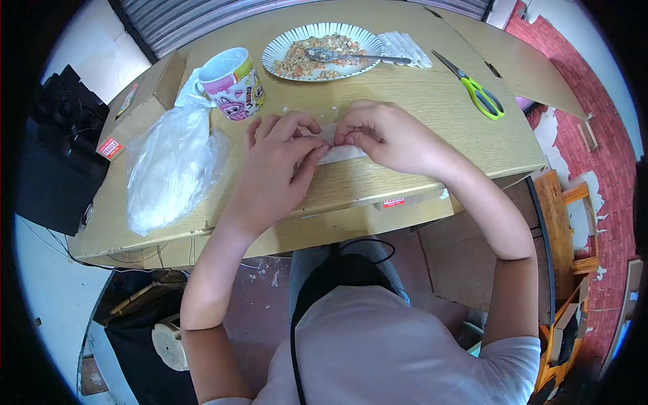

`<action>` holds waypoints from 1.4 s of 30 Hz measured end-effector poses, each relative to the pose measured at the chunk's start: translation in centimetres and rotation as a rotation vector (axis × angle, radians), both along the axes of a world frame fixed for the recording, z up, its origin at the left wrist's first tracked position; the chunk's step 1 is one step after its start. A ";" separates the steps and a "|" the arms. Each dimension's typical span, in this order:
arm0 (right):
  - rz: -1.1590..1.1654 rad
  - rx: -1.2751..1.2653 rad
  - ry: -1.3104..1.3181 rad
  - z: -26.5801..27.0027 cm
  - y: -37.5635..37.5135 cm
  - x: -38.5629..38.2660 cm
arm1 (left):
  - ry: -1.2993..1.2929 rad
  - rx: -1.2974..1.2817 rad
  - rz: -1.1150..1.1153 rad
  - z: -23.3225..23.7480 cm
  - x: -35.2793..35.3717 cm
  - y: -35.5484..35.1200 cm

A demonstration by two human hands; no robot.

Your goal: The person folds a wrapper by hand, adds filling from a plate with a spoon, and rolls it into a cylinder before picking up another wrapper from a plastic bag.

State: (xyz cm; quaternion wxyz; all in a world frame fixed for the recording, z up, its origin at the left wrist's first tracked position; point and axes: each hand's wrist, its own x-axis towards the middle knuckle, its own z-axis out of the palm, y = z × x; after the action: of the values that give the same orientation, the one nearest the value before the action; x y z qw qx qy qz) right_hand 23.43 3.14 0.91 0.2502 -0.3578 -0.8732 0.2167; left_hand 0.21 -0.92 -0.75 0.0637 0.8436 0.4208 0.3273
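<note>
Near the front edge of the table, a whitish spring roll wrapper (343, 155) lies between my hands, partly hidden by the fingers. My left hand (273, 158) has its thumb and forefinger pinched at the wrapper's left end, the other fingers bent above the table. At its upper right part, my right hand (388, 138) closes its curled fingers and thumb on the wrapper. Beyond them sits a fluted white plate (271, 52) of chopped, orange-flecked filling (297, 59), with a metal spoon (368, 58) lying across it. Several white rolls (403, 50) lie side by side right of the plate.
A cartoon mug (236, 88) stands behind my left hand. Left of it are a knotted clear plastic bag (172, 169) with white contents and a cardboard box (162, 84). Green-handled scissors (480, 98) lie at the right. Small white crumbs (334, 108) dot the wooden table (432, 94).
</note>
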 end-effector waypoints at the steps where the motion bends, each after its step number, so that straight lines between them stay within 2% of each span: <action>1: 0.000 -0.002 0.000 -0.2 -0.3 0.0 | 0.048 0.049 -0.003 0.4 0.0 -0.5; 3: -0.033 0.418 -0.047 -0.6 -0.7 -0.2 | 0.097 0.097 -0.002 0.7 0.0 -0.9; 12: 0.053 0.673 -0.208 -0.9 -2.4 0.8 | 0.179 0.124 0.006 -0.1 -0.2 -1.3; 16: 0.066 0.552 -0.139 -0.8 -2.4 1.8 | 0.160 0.090 0.012 -0.4 -0.5 -1.3; 18: 0.039 0.407 -0.136 -0.6 -2.3 2.0 | 0.141 0.052 0.020 -0.6 -0.5 -1.3; 20: 0.038 0.410 -0.099 -1.0 -2.1 2.1 | -0.031 -0.045 -0.002 -0.7 -0.4 -1.3; 34: 0.031 0.374 -0.058 -1.4 -2.3 2.1 | 0.057 0.042 -0.004 0.5 -0.4 -0.6; 37: 0.017 0.477 -0.041 -1.5 -2.2 1.9 | 0.077 0.060 -0.001 0.5 -0.7 -0.4; 39: -0.025 0.348 0.065 -1.7 -2.2 1.8 | 0.072 0.025 0.000 0.6 -0.7 -0.3; 42: -0.019 0.288 0.033 -1.7 -2.1 2.1 | 0.017 -0.087 0.029 0.4 -0.7 -0.2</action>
State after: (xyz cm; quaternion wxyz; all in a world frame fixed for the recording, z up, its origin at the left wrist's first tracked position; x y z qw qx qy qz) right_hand 25.54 1.00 -0.81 0.3155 -0.3229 -0.8875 0.0924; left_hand -0.47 -1.09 -0.32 0.0921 0.8367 0.4473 0.3023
